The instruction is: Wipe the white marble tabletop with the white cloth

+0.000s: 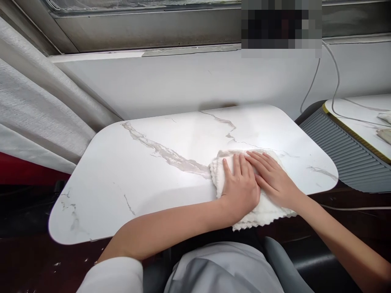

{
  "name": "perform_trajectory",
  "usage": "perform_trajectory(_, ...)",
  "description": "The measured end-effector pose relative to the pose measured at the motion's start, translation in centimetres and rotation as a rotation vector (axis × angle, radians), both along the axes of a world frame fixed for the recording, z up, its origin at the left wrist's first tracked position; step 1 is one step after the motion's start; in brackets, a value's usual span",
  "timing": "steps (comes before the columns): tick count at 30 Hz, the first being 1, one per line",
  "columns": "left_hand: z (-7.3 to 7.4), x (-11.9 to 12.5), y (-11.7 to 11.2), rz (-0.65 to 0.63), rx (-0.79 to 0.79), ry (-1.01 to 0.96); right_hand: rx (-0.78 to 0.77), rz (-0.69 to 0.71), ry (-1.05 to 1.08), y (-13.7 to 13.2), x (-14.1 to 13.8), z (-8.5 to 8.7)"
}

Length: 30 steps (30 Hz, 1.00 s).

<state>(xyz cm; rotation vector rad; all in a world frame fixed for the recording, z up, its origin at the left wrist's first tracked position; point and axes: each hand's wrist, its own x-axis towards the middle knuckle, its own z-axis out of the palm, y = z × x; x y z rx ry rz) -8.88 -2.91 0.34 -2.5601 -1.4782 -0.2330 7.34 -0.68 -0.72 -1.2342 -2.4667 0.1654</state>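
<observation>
Near table [128,183] front-right edge, both hands [256,183] flat, touching, pressing white cloth [265,209], bare marble leftward.

One white cloth [244,195], two hands on it, two marble-look tabletops [137,179], two cables [332,93]

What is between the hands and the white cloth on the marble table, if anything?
Nothing visible is between them. The left hand and the right hand both lie flat directly on the white cloth, side by side, with the cloth's near edge hanging over the edge of the marble table.
</observation>
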Motion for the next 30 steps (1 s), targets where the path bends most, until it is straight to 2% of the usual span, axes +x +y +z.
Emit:
perform_trajectory(4,-0.2,0.8,2.5,-0.055,-0.037,-0.081,-0.015,-0.079,0.002,1.8,1.0,-0.1)
perform_trajectory(7,-0.5,0.6,5.4,-0.029,-0.070,-0.164,0.001,-0.100,0.001,4.4,0.5,-0.1)
perform_trajectory(12,-0.6,-0.7,11.5,0.118,-0.083,-0.282,-0.014,-0.146,-0.058,11.6,-1.7,0.1)
perform_trajectory(16,-0.7,-1.7,16.7,0.268,-0.048,-0.292,-0.071,-0.069,-0.124,18.0,-3.6,0.4)
perform_trajectory(20,-0.8,-2.5,21.0,0.297,-0.033,-0.290,-0.143,-0.148,-0.134,22.5,-5.3,0.5)
perform_trajectory(25,-0.6,-2.2,24.1,0.280,-0.031,-0.319,-0.088,-0.192,-0.028,25.2,-5.2,0.0)
perform_trajectory(30,-1.0,0.5,25.5,0.315,0.012,-0.313,-0.022,-0.163,0.009,27.0,-2.3,-0.4)
